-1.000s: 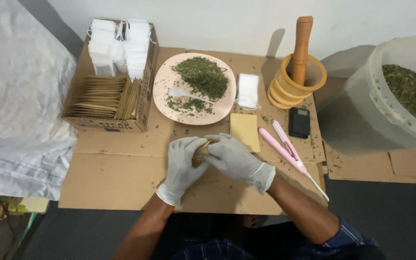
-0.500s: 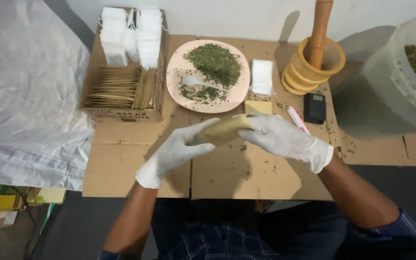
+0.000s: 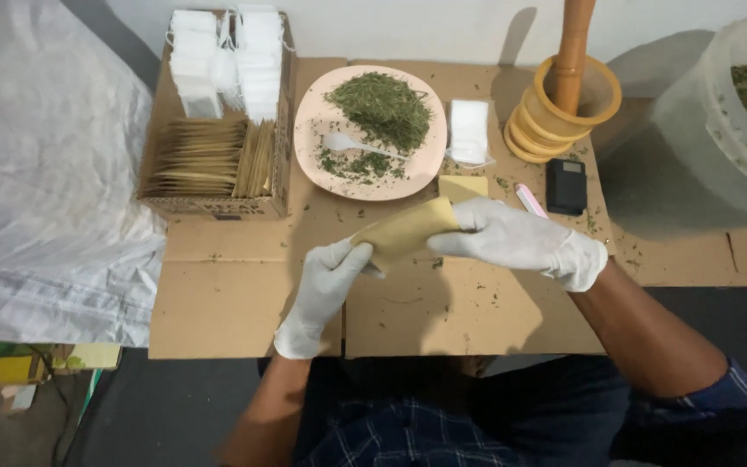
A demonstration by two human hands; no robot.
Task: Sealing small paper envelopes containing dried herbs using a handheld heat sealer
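Both hands wear white gloves and together they hold a flat tan paper pouch [image 3: 406, 230] above the cardboard-covered counter [image 3: 477, 311]. The left hand [image 3: 326, 290] is closed on the lower left corner of the pouch with thumb and fingers, and the right hand [image 3: 516, 240] is closed on its upper right end, so the pouch hangs tilted between them, just in front of the pink plate [image 3: 313, 130]. Compared with one second ago, the hands have come apart: then they were pressed together low over the counter and the pouch was almost hidden between them, and half a second ago it was already lifted and spread out. Now it is stretched a little more and shows its full length, which suggests that the pouch is being opened or straightened, though its mouth cannot be seen. The view has also shifted, so the things on the counter sit a little differently in the picture. On the plate lie dried green herb [image 3: 382, 108] and a small white spoon [image 3: 347, 143]. To the left stands a cardboard box [image 3: 218, 206] with more tan pouches and white sachets [image 3: 226, 56]. To the right are a wooden mortar with pestle [image 3: 564, 95], a small black device [image 3: 566, 185] and a large tub of herb [image 3: 737, 130].
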